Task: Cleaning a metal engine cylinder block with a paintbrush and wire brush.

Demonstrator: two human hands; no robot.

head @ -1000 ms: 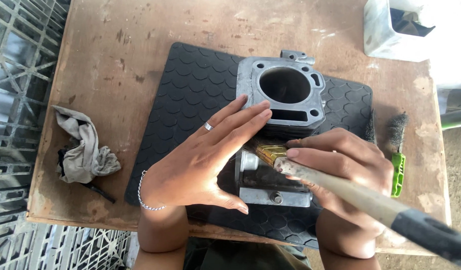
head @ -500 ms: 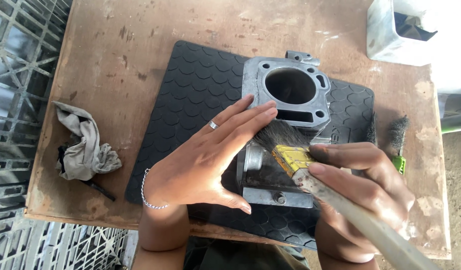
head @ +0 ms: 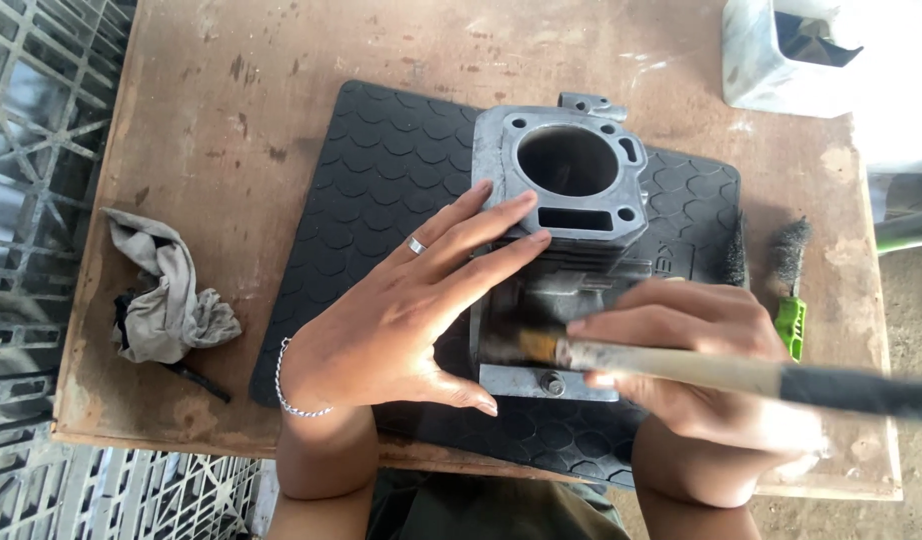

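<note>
A grey metal engine cylinder block with a round bore stands on a black rubber mat on a worn wooden table. My left hand, with a ring and a bracelet, lies flat against the block's left side and steadies it. My right hand grips a paintbrush with a pale handle. The bristles blur against the block's lower finned side. The base flange with a bolt shows between my hands.
A crumpled grey rag lies at the table's left edge. Small wire brushes, one with a green handle, rest right of the mat. A pale container stands at the far right corner. Metal grating lies left of the table.
The brush has swept left and down across the block's side, and my right hand turned with it. My left hand has stayed pressed on the block.
</note>
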